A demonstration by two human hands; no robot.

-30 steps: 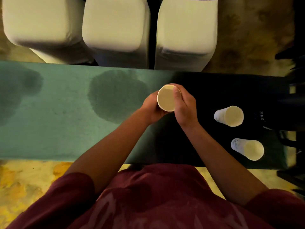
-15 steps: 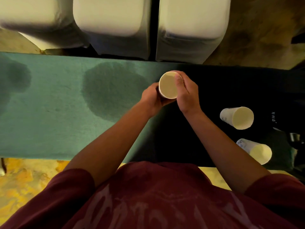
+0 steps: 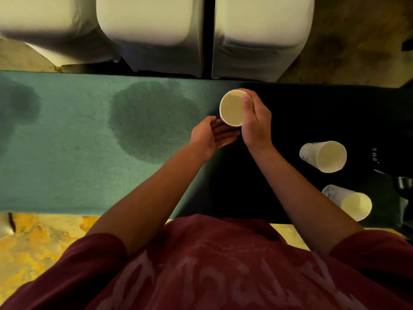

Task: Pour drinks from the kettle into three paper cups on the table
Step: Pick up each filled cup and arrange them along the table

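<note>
My right hand (image 3: 254, 121) grips a white paper cup (image 3: 232, 108) by its side, thumb over the rim, above the middle of the green-covered table (image 3: 67, 153). The cup's inside looks empty. My left hand (image 3: 210, 135) is just below and left of the cup, palm up, fingers apart, off the cup. Two more paper cups stand upright at the right: one (image 3: 326, 156) further back, one (image 3: 353, 203) near the front edge. A dark object with a metal part (image 3: 404, 182) at the far right edge may be the kettle; it is mostly cut off.
A dark wet patch (image 3: 152, 119) marks the cloth left of my hands, and another (image 3: 17, 104) lies at the far left. The table's right half is in deep shadow. Three white-covered chairs (image 3: 152, 23) stand behind the far edge. Patterned floor shows in front.
My left hand has let go of the cup and dropped back, open. My right hand alone keeps the cup, in much the same place.
</note>
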